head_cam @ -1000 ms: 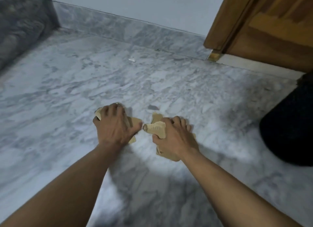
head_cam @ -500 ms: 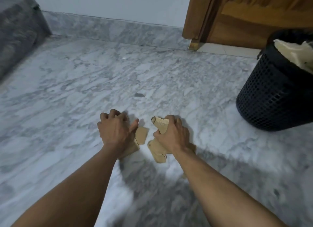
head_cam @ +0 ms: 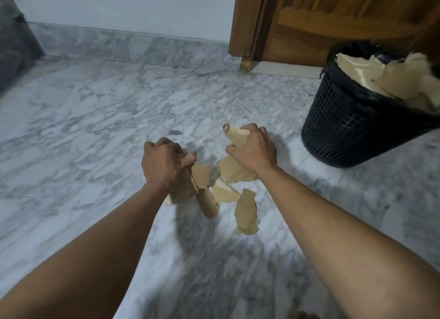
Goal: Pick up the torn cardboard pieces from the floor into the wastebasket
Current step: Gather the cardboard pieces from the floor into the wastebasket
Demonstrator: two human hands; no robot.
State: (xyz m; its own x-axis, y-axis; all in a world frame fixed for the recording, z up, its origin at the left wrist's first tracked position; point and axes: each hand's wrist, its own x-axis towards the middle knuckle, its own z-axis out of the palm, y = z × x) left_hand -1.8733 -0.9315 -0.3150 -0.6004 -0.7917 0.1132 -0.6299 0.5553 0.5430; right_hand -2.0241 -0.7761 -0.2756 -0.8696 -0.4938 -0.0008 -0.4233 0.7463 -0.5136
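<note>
Both my hands hold torn brown cardboard pieces above the marble floor. My left hand (head_cam: 164, 166) grips a bunch of cardboard pieces (head_cam: 202, 190) that hang below its fist. My right hand (head_cam: 252, 152) grips another bunch of torn cardboard (head_cam: 234, 135), with one end sticking up past the fingers and more hanging under the wrist. A loose torn piece (head_cam: 246, 211) shows below and between the hands; whether it is held or falling I cannot tell. The black mesh wastebasket (head_cam: 345, 128) stands to the right, with pale cardboard scraps (head_cam: 392, 78) filling its top.
A wooden door and frame (head_cam: 309, 21) stand behind the wastebasket. A marble skirting (head_cam: 131, 45) runs along the white wall. Something grey and soft (head_cam: 14, 40) sits at the far left edge. A small dark speck (head_cam: 175, 132) lies on the floor beyond my hands.
Both hands have lifted off the floor with the cardboard pieces, and the view has swung right, bringing the wastebasket closer and fully into sight.
</note>
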